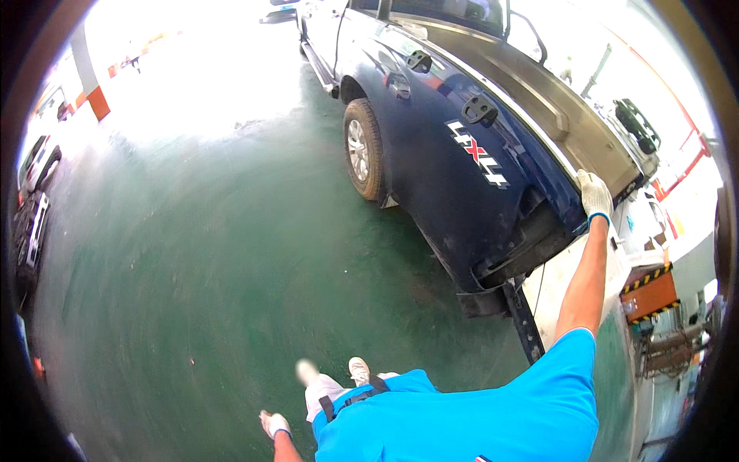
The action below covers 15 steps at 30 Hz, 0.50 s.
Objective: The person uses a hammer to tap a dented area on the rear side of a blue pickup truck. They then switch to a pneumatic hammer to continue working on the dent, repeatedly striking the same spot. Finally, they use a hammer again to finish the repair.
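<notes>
My right hand [595,195], in a pale knit glove, lies on the top edge at the rear corner of a dark blue pickup truck [431,154]. Its fingers are stretched along the rim of the cargo bed [573,127]. Below that hand, the truck's rear corner shows a dark open recess [523,245], and a black metal bar [525,322] sticks out underneath. My left hand [274,423], also gloved, hangs low at my left side over the green floor. Its fingers are loosely apart and nothing shows in them.
The truck's rear wheel [360,146] stands on the green floor [215,254]. Black brackets [479,111] sit on the truck's side. Other vehicles [35,208] line the far left. A pillar with an orange base [98,103] stands behind. Equipment with striped edging [650,294] is at right.
</notes>
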{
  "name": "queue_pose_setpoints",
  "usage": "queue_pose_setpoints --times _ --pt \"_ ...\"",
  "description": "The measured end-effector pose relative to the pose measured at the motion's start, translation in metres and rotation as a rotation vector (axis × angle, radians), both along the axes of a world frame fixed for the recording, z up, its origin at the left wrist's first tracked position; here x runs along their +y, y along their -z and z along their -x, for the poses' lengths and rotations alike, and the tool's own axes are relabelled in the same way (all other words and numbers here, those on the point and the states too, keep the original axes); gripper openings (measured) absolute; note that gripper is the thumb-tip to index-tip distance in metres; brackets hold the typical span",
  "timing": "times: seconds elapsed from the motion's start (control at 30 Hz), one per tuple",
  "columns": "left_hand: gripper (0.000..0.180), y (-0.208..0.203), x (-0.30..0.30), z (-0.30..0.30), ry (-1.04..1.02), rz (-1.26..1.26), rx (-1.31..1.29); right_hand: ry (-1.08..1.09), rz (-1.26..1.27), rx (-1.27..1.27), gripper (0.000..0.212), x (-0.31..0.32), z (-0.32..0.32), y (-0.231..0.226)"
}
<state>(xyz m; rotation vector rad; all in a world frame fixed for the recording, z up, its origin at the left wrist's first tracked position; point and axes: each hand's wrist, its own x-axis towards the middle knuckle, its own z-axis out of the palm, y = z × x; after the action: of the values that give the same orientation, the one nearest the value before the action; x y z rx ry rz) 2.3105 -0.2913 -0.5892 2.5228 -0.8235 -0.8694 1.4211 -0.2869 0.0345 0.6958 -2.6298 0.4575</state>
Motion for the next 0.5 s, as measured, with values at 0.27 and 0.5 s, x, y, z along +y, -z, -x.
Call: queue_pose_setpoints --times 0.27,0.5 --pt "0.044 0.0 -0.05 -0.001 0.06 -0.134 0.033 0.262 -0.238 0.001 0.057 -0.023 -0.001 0.002" --pt "0.041 -0.051 -0.233 0.023 0.315 0.009 0.03 0.46 -0.028 0.027 0.055 -0.038 -0.025 0.0"
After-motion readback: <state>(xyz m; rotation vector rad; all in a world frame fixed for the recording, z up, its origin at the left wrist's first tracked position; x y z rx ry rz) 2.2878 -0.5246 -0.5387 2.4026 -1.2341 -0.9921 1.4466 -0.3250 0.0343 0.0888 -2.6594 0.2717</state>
